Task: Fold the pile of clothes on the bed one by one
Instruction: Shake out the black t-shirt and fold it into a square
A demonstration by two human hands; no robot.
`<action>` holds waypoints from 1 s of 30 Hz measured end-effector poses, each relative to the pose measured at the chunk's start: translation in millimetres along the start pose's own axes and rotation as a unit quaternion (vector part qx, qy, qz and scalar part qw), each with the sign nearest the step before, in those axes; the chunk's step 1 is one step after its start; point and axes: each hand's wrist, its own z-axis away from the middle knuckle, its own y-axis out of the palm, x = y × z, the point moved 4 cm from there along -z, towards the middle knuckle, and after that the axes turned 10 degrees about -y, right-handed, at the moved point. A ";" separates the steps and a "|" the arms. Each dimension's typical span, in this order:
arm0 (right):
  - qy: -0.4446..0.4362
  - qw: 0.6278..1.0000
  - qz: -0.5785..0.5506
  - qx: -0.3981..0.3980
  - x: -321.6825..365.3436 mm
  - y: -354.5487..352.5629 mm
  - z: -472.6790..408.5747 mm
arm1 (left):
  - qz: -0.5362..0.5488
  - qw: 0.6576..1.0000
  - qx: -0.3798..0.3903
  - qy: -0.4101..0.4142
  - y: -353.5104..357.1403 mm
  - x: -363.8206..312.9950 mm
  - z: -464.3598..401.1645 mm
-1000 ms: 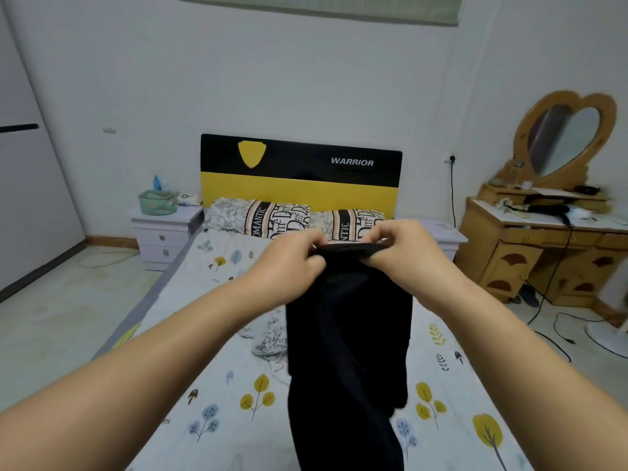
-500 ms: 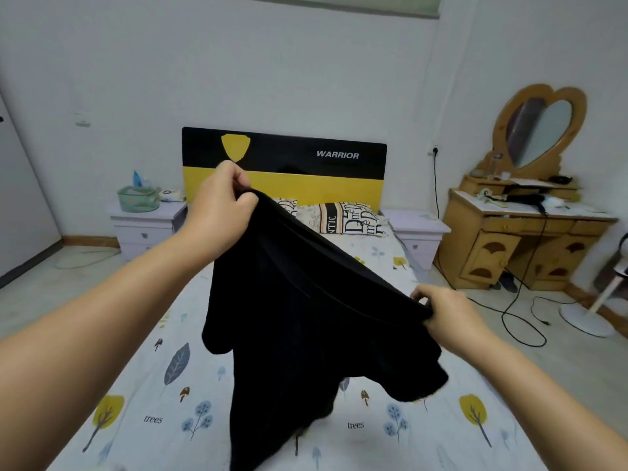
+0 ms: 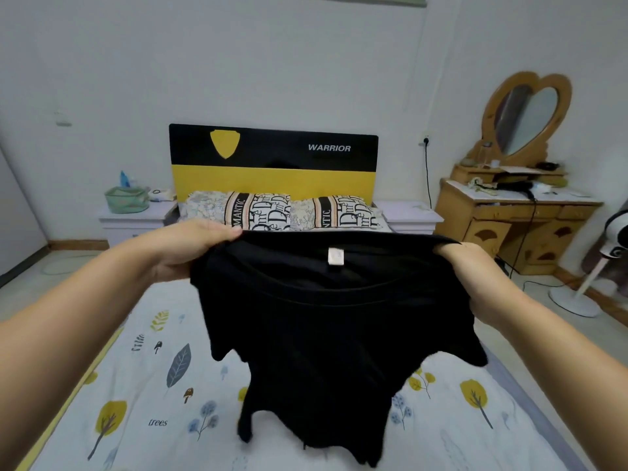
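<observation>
While both hands work together, each line below moves outward from them.

Left hand: the left hand [image 3: 190,251] grips the left shoulder of a black T-shirt [image 3: 336,321], fingers curled over the top edge near the pillows' line of sight.
Right hand: the right hand [image 3: 475,270] grips the right shoulder of the same shirt, fingers wrapped round the fabric, thumb side hidden behind the cloth.
Garment: held up in the air above the bed [image 3: 142,385], stretched wide between the two hands, neckline toward the wearer with a small white neck label [image 3: 335,257] showing inside the collar; sleeves droop at either side and the hem hangs down, its lowest folds appearing to brush the sheet at the near edge.
Bed surface: leaf- and tree-printed sheet, with two patterned pillows [image 3: 289,212] at the far end against a black-and-yellow headboard [image 3: 272,158].
Pile: not visible from this angle; if any clothes lie behind the shirt, they are hidden.
Folded items: none can be seen on the exposed parts of the sheet.
Progress: judged early for this garment, since it is opened out and squared by the shoulders but carries no fold yet.
Remaining: likely laying it flat, turning in sleeves and sides, doubling it, then any other garments.
Surroundings: bedside tables flank the headboard, the left one carrying a green basket [image 3: 126,199]; a wooden dressing table [image 3: 516,215] with a heart-shaped mirror [image 3: 526,120] stands far right, a white fan [image 3: 591,277] beside it.
</observation>
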 end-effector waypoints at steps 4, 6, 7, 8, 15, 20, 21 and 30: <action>0.089 0.995 -0.035 0.032 -4.5 -10.9 2.3 | -0.045 0.994 0.103 0.018 10.0 6.4 -8.5; 0.124 0.987 -0.067 0.081 -4.9 -22.1 5.1 | -0.103 0.985 0.133 0.035 10.2 7.3 -13.0; 0.138 0.979 -0.086 0.125 -3.2 -27.1 7.7 | -0.117 0.982 0.142 0.036 9.4 7.5 -14.5; 0.138 0.970 -0.094 0.179 -2.5 -32.4 10.4 | -0.129 0.979 0.153 0.037 8.2 8.3 -16.8; 0.022 0.996 0.021 0.083 -25.2 -68.9 11.1 | -0.090 0.992 0.038 0.079 32.8 1.6 -22.8; -0.074 0.994 0.064 -0.039 -45.6 -89.4 15.2 | -0.085 0.983 -0.093 0.135 59.1 5.2 -23.5; -0.092 0.992 0.070 -0.048 -49.3 -93.7 16.3 | -0.080 0.979 -0.124 0.143 63.7 7.3 -22.9; -0.232 0.942 0.211 -0.124 -52.8 -116.5 35.0 | -0.204 0.887 -0.357 0.208 107.6 12.5 25.0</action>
